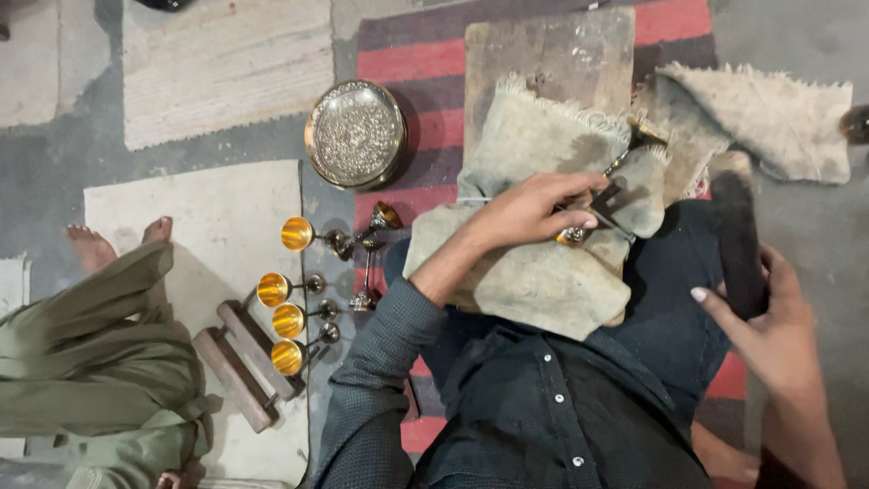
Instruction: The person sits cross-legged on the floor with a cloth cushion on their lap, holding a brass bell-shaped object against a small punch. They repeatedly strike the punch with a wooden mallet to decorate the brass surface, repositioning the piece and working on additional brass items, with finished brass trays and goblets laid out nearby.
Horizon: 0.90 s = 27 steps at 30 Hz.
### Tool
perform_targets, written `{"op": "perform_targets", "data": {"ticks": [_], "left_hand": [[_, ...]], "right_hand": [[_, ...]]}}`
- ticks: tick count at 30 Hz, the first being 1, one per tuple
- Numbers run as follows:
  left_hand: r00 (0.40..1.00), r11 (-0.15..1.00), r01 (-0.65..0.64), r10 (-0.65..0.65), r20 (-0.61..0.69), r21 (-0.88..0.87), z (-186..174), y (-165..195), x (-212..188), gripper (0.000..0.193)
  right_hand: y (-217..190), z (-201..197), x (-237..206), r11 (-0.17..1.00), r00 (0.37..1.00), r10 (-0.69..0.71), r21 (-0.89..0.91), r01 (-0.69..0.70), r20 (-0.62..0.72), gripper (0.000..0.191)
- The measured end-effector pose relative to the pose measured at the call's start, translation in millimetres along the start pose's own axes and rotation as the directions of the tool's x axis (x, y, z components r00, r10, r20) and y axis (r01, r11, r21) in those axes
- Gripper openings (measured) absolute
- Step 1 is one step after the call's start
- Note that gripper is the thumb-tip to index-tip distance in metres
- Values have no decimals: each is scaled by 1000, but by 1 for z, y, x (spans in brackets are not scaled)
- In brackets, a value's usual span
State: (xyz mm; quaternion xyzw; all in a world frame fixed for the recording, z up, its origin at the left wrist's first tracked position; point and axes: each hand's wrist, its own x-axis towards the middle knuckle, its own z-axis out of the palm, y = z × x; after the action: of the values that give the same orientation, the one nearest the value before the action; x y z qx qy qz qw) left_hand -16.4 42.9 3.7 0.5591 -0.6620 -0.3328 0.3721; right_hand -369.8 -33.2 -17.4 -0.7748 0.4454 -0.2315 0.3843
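Note:
My left hand presses down on a small shiny metal piece and a thin dark tool, both resting on a grey fringed cloth draped over a wooden block. My right hand is raised at the right and grips a long dark block by its lower end, held off the cloth. I sit on the floor in a dark buttoned shirt.
Several small goblets with golden insides lie on their sides at the left, near wooden bars. An embossed round metal plate lies above them. Another person's legs in green clothing fill the left. A second cloth lies at the upper right.

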Motion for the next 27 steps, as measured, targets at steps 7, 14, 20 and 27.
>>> {"op": "perform_targets", "data": {"ticks": [7, 14, 20, 27], "left_hand": [[989, 989, -141, 138, 61, 46, 1, -2, 12, 49], [988, 991, -117, 108, 107, 72, -1, 3, 12, 49], [990, 993, -97, 89, 113, 64, -1, 3, 12, 48], [990, 995, -72, 63, 123, 72, -1, 2, 14, 49]], "right_hand": [[-6, -8, 11, 877, 901, 391, -372, -304, 187, 93], [-2, -24, 33, 977, 1000, -8, -213, 8, -2, 71], [-20, -7, 35, 897, 990, 91, 440, -37, -103, 67], [-41, 1, 36, 986, 991, -127, -116, 122, -40, 62]]}}
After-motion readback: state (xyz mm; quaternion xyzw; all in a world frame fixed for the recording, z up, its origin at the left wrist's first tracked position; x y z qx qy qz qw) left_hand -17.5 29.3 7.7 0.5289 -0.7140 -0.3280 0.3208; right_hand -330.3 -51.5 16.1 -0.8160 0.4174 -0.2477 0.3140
